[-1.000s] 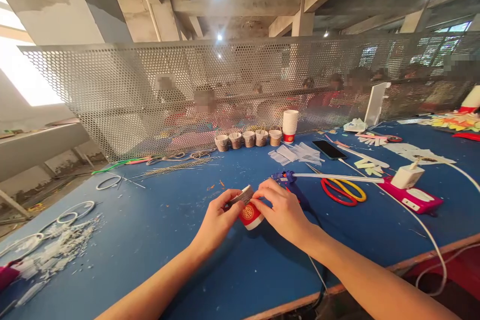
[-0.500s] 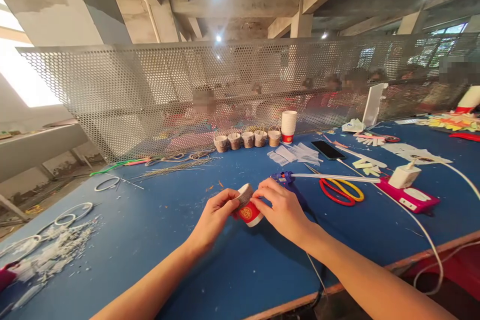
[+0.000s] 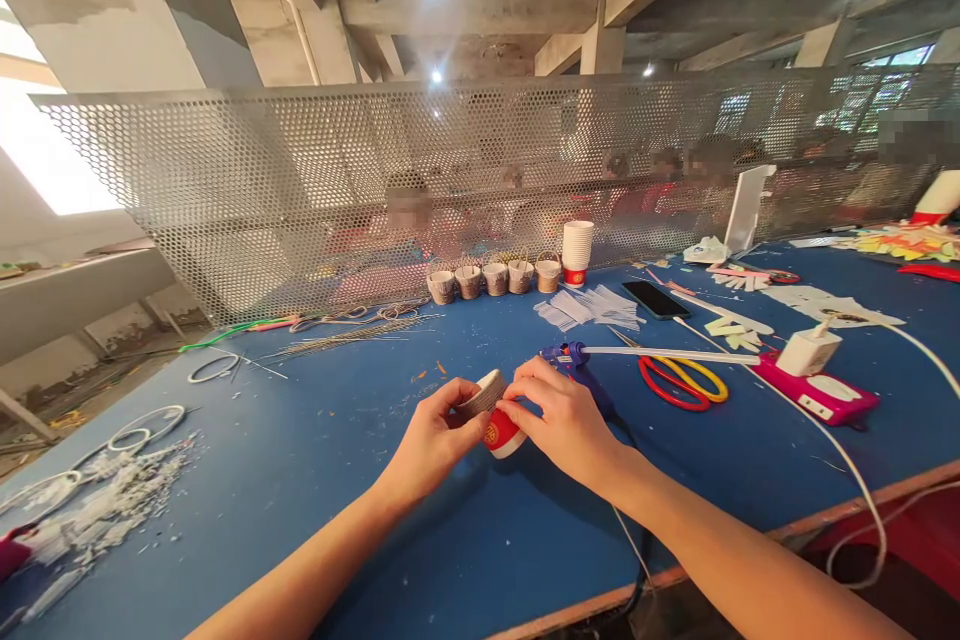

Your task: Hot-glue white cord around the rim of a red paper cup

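A red and white paper cup is held tilted above the blue table, with greyish cord wrapped around its upper part. My left hand is closed on the cup's left side, thumb across the front. At the cup's right side my right hand pinches near the edge of the wrapping; its fingertips touch the cup. Just behind my right hand lies a blue glue gun with a long white stick in its rear.
Several wrapped small cups and a cup stack stand before a perforated metal screen. Scissors, a phone, and a pink power strip lie right; white scraps and rings lie left. People sit beyond the screen.
The cup has turned slightly, so less of its gold print shows. My left thumb has shifted right across its front. My right hand has barely moved.
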`<state>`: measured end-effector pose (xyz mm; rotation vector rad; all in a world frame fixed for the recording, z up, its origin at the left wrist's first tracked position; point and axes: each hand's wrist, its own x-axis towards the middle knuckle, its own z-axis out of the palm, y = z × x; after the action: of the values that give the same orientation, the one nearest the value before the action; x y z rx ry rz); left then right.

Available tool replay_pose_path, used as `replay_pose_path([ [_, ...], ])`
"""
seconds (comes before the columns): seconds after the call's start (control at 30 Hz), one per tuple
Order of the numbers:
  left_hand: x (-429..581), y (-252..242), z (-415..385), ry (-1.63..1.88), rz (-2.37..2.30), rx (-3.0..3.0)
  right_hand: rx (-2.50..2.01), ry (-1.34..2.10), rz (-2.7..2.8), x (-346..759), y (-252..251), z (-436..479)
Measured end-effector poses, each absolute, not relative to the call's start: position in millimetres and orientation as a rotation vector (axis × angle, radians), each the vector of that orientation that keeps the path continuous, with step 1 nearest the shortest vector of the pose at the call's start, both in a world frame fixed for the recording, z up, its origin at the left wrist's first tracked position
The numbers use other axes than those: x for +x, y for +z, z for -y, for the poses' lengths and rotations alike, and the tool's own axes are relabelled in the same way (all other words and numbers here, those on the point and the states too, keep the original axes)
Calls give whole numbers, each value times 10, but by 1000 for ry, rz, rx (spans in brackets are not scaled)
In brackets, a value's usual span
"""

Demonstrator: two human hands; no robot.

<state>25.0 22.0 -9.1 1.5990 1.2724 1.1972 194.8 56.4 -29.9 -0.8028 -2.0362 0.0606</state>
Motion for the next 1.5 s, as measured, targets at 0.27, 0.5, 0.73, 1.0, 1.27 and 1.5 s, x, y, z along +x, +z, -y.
replay_pose_path([
  [0.27, 258, -68, -205, 1197, -1313, 1591, -689, 41, 2032, 1956, -315, -605],
  [0.5, 272, -52, -192, 1155, -1294, 1609, -671, 4, 2023, 1964, -302, -576],
  [0.73, 269, -87, -211, 1175, -1317, 1622, -682, -22, 2023, 1949, -309, -581],
  [1.0, 227, -96, -235, 1186, -1298, 1604, -735, 133, 1997, 1973, -300, -607],
  [1.27, 214, -68, -231, 1192, -1308, 1632, -731, 514, 1927, 2034, -186, -601],
  [1.5, 134, -137, -292, 1320, -1406, 1859, -688, 756, 2234, 2381, -109, -320],
])
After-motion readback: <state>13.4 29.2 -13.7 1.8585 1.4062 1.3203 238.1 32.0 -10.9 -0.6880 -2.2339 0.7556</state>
